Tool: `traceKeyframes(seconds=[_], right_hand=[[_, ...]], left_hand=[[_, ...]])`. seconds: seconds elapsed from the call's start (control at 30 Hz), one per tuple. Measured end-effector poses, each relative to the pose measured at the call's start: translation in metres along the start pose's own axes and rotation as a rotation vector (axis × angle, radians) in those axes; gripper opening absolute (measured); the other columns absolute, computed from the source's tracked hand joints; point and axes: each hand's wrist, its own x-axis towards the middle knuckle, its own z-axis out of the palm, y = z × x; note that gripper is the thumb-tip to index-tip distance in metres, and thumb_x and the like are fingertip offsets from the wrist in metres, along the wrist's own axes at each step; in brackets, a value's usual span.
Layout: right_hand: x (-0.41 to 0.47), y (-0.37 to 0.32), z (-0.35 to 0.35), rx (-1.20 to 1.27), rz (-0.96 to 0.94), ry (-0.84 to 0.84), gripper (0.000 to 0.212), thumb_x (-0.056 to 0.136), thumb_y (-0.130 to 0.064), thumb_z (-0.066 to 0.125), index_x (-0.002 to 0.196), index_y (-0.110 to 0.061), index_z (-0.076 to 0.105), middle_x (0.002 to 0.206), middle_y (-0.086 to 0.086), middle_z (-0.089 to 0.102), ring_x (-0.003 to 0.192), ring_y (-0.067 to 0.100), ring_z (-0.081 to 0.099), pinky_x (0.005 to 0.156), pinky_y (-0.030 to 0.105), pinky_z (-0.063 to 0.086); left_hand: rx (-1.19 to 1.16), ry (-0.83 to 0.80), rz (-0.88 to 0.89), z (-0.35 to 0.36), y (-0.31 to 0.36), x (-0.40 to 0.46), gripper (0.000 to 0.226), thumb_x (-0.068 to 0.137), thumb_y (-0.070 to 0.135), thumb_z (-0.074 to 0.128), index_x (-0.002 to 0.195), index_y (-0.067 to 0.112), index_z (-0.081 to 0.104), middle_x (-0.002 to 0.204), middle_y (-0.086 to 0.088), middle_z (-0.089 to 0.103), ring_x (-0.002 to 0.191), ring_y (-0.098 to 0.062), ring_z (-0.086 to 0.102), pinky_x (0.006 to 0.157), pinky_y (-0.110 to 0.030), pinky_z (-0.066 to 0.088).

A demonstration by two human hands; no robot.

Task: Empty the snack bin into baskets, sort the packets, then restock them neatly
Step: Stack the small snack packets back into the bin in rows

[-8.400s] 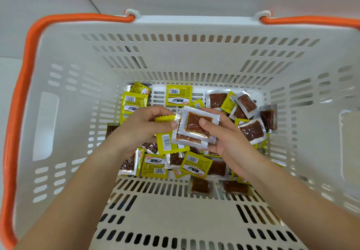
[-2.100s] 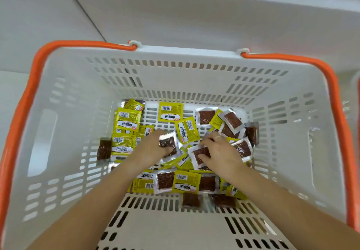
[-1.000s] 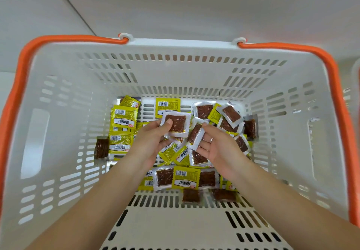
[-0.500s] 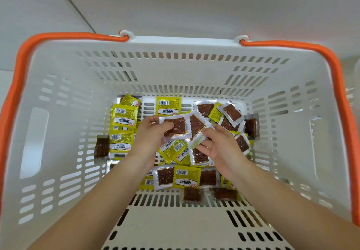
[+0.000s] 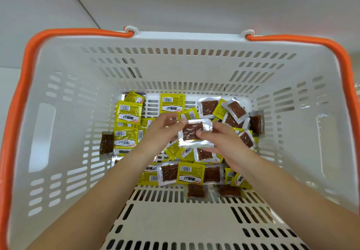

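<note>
I look down into a white slotted basket (image 5: 58, 86) with orange handles. Several snack packets lie on its floor: yellow printed ones (image 5: 172, 102) mostly at the left and back, clear ones with brown filling (image 5: 209, 107) at the right. Both hands meet above the heap. My right hand (image 5: 224, 142) pinches a small stack of clear brown packets (image 5: 193, 131), thumb on top. My left hand (image 5: 162, 131) is blurred at the stack's left edge, fingers curled onto it. Packets under the hands are hidden.
Orange handles (image 5: 21, 97) run along the left and right rims. A lone brown packet (image 5: 106, 143) lies by the left wall, and two more (image 5: 196, 191) sit at the near edge of the heap. Pale wall panels rise behind the basket.
The clear brown packets held apart in each hand half a second ago are now together in one stack between both hands. The hands moved slightly toward each other.
</note>
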Motion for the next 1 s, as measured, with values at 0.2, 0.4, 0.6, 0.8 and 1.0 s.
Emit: traceKeyframes(seconds=[0.2,0.4,0.6,0.8,1.0], right_hand=[[0.007,-0.007,-0.015,0.19,-0.057,0.309,0.043,0.092,-0.008,0.06,0.132,-0.007,0.044,0.103,0.0,0.047,0.109,0.02,0.054,0.066,0.022,0.049],[0.009,-0.001,-0.015,0.235,-0.019,0.312,0.065,0.091,-0.008,0.063,0.146,-0.004,0.029,0.146,0.01,0.037,0.114,0.017,0.048,0.082,0.027,0.049],[0.009,0.008,-0.011,0.101,0.003,0.242,0.064,0.089,-0.015,0.066,0.143,-0.004,0.034,0.144,0.013,0.041,0.116,0.017,0.051,0.087,0.031,0.051],[0.007,0.012,-0.009,0.032,-0.003,0.2,0.051,0.091,-0.012,0.062,0.138,-0.008,0.041,0.122,0.009,0.048,0.099,0.014,0.053,0.087,0.031,0.05],[0.007,0.014,-0.011,0.02,0.002,0.189,0.048,0.094,-0.009,0.057,0.136,-0.021,0.04,0.105,-0.007,0.046,0.099,0.013,0.053,0.082,0.033,0.054]], left_hand=[[0.956,0.145,0.276,0.001,-0.045,0.007,0.058,0.084,0.055,0.061,0.126,0.016,0.048,0.123,-0.002,0.048,0.118,-0.022,0.043,0.097,-0.031,0.034],[1.097,0.106,0.275,0.008,-0.047,0.017,0.071,0.076,0.053,0.07,0.13,0.017,0.041,0.128,-0.003,0.044,0.121,-0.023,0.039,0.104,-0.033,0.031],[1.295,0.066,0.257,-0.002,-0.04,0.019,0.069,0.075,0.061,0.066,0.122,0.014,0.047,0.127,-0.005,0.043,0.122,-0.025,0.036,0.102,-0.035,0.033],[1.342,0.013,0.266,-0.009,-0.043,0.021,0.06,0.078,0.059,0.064,0.118,0.017,0.047,0.126,-0.001,0.053,0.128,-0.024,0.035,0.105,-0.036,0.027],[0.611,0.202,0.413,-0.008,-0.04,0.01,0.018,0.087,0.02,0.066,0.083,0.023,0.049,0.092,0.004,0.06,0.091,-0.019,0.054,0.072,-0.031,0.042]])
